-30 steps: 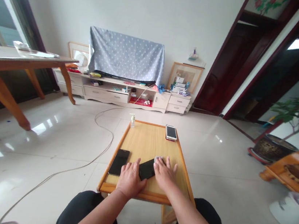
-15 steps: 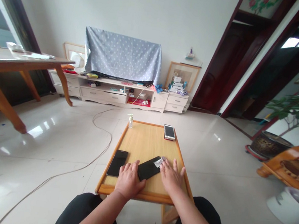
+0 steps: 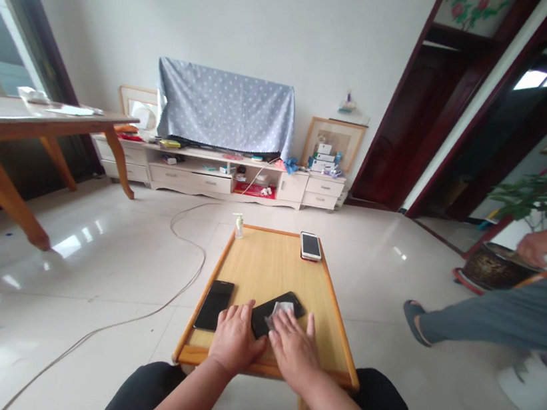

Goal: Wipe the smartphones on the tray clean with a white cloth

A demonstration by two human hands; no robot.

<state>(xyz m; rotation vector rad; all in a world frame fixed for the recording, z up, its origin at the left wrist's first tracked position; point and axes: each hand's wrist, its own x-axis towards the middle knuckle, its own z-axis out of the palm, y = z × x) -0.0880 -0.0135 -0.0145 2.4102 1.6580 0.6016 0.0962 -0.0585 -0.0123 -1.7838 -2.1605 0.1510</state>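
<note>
A black smartphone (image 3: 294, 298) lies tilted on the small wooden table (image 3: 267, 251). My left hand (image 3: 237, 336) is closed around its near left end, thumb along the lower edge. Under the fingers of my right hand (image 3: 295, 348) is a crumpled white wipe (image 3: 282, 310), held down against the phone's dark screen. Those fingers are stretched forward and partly cover the wipe. Just left of my left hand rests a second black smartphone (image 3: 214, 305), face up.
On the table's far edge are a small pump bottle (image 3: 239, 226) and a white phone (image 3: 310, 245) on top of something red. A person's leg (image 3: 495, 320) and hand show at the right, near a potted plant (image 3: 500, 267). A cable (image 3: 149, 309) runs across the floor.
My right hand has slid the wipe down and left, from the phone's far end to its middle. My left hand stays at the near end. Another person has come into view at the right.
</note>
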